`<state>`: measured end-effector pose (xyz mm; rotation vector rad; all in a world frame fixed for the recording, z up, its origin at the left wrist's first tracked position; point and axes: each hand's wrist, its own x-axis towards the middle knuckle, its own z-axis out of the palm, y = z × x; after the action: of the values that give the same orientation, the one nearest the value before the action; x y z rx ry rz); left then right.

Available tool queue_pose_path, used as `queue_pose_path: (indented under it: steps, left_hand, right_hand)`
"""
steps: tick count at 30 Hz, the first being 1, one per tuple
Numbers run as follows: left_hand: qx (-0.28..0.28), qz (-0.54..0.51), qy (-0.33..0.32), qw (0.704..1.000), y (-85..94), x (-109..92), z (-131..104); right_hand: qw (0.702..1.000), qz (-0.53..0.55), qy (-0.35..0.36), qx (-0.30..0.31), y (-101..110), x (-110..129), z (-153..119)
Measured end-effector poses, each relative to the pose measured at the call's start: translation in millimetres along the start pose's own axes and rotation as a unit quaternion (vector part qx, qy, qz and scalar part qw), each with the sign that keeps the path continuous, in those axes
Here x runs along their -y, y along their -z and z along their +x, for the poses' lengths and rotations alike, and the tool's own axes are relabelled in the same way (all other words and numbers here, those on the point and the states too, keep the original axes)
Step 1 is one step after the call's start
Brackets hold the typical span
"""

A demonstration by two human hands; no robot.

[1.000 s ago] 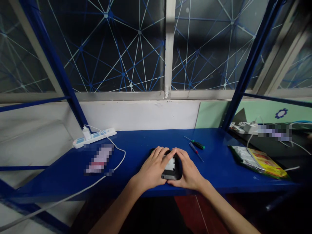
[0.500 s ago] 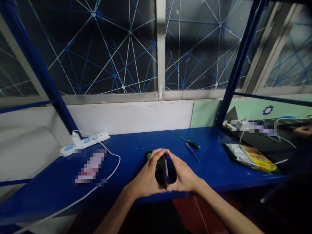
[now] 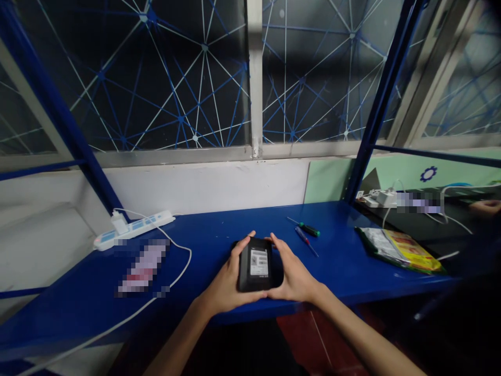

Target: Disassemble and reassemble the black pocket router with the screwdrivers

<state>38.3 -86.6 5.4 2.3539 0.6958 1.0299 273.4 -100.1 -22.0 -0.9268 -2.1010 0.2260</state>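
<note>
Between my hands, near the desk's front edge, is a black plastic cover [image 3: 254,284] with a white printed label [image 3: 259,262] facing up. My left hand [image 3: 229,284] wraps its left side, with the thumb along the near edge and the fingers at the far edge. My right hand [image 3: 295,274] curves around the right side. Its fingertips and thumb meet the cover's right corners, leaving a dark gap before the palm. Whatever lies beneath the cover is hidden. Beyond my right hand lie a green-and-black screwdriver [image 3: 310,230] and a slimmer screwdriver with a red part [image 3: 303,236].
On the left of the blue desk [image 3: 211,224] stands a white power strip [image 3: 141,227] with a charger and a white cable [image 3: 190,256]. A blurred-out flat object [image 3: 144,266] lies beside it. At right are a yellow-and-silver packet [image 3: 399,250] and another person's hand [image 3: 485,209].
The black cover was edge-on between my hands, with something green behind it. Now it is turned flat, its labelled face showing and the green part hidden. My hands have spread slightly.
</note>
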Motion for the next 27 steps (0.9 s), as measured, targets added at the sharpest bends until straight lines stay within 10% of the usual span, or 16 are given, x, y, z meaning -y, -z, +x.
queue_pose_path:
  steps: [27]
  left_hand:
    - [-0.073,0.154,0.022,0.985,-4.8,22.4,-16.8]
  right_hand:
    - [0.999,-0.015,-0.037,-0.003,4.5,3.2,1.5]
